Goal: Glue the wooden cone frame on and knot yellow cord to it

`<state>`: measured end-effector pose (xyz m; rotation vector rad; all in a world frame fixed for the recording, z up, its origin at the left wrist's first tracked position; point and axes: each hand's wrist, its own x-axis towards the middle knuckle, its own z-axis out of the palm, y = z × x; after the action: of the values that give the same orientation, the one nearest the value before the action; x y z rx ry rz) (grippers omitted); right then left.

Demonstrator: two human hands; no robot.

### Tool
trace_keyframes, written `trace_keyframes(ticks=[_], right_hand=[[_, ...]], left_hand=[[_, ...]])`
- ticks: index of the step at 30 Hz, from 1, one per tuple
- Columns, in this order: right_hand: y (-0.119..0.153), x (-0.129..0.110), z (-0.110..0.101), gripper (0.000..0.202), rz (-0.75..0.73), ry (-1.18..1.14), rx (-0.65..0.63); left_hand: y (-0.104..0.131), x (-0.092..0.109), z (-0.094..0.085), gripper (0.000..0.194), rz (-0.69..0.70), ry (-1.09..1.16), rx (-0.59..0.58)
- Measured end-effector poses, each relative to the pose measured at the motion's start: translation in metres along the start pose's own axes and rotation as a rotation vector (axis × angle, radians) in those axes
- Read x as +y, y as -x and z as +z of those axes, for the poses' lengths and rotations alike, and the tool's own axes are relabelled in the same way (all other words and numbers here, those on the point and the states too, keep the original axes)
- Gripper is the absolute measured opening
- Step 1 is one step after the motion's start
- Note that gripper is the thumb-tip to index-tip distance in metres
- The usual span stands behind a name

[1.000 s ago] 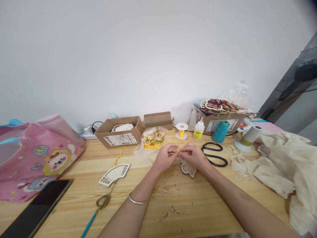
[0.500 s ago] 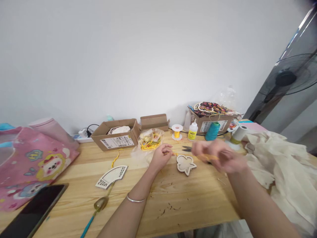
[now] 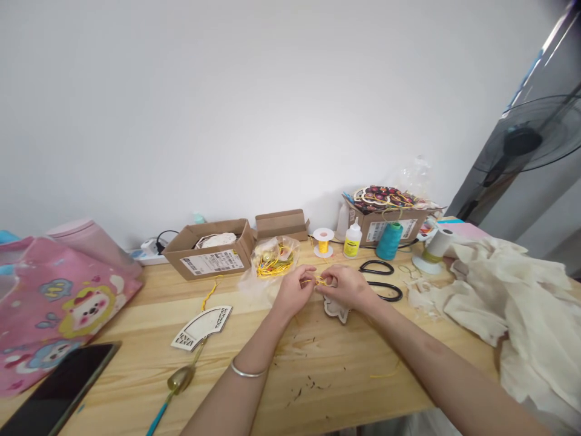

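My left hand [image 3: 294,292] is closed in a pinch on a yellow cord [image 3: 320,280]. Facing it, my right hand [image 3: 347,287] pinches the same cord, the fingertips of both hands almost meeting. Under the right hand lies a pale wooden cutout [image 3: 336,310] with a raised outline, its upper part covered by the fingers. Black-handled scissors [image 3: 385,292] rest just beyond my right wrist, blades hidden behind the hand. A loose bit of yellow cord [image 3: 382,375] lies near the right forearm.
Left are a fan-shaped wooden piece [image 3: 202,328], a spoon [image 3: 180,379], a phone [image 3: 59,387] and a pink bag [image 3: 68,303]. Behind stand a cardboard box [image 3: 213,251], a bag of yellow cords [image 3: 275,260], a glue bottle [image 3: 353,238] and teal thread [image 3: 388,241]. Cream cloth [image 3: 521,309] covers the right.
My right hand has come left from beside the scissors to the left hand, now pinching the cord there. The scissors' handles are uncovered, and the cutout is partly covered.
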<state>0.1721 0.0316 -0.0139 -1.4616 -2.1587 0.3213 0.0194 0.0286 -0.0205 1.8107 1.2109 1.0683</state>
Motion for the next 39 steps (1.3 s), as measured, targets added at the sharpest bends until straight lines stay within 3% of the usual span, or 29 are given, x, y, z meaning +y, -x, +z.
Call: trace_keyframes(ticks=[5, 13, 25, 34, 39], right_hand=[[0.004, 0.005, -0.002, 0.016, 0.014, -0.073, -0.018], [0.001, 0.012, 0.022, 0.027, 0.274, -0.658, -0.034], [0.003, 0.020, 0.012, 0.032, 0.120, -0.365, -0.100], [0.001, 0.007, 0.002, 0.024, 0.229, -0.721, 0.075], [0.000, 0.003, -0.005, 0.016, 0.311, -0.725, 0.114]], left_hand=[[-0.001, -0.001, 0.002, 0.026, -0.045, 0.033, -0.016], [-0.004, -0.007, 0.004, 0.022, -0.118, 0.055, -0.016], [-0.003, -0.011, 0.006, 0.028, -0.299, 0.117, -0.062], [-0.004, -0.009, 0.007, 0.027, -0.336, 0.132, -0.054], [-0.004, -0.013, 0.008, 0.026, -0.342, 0.149, -0.042]])
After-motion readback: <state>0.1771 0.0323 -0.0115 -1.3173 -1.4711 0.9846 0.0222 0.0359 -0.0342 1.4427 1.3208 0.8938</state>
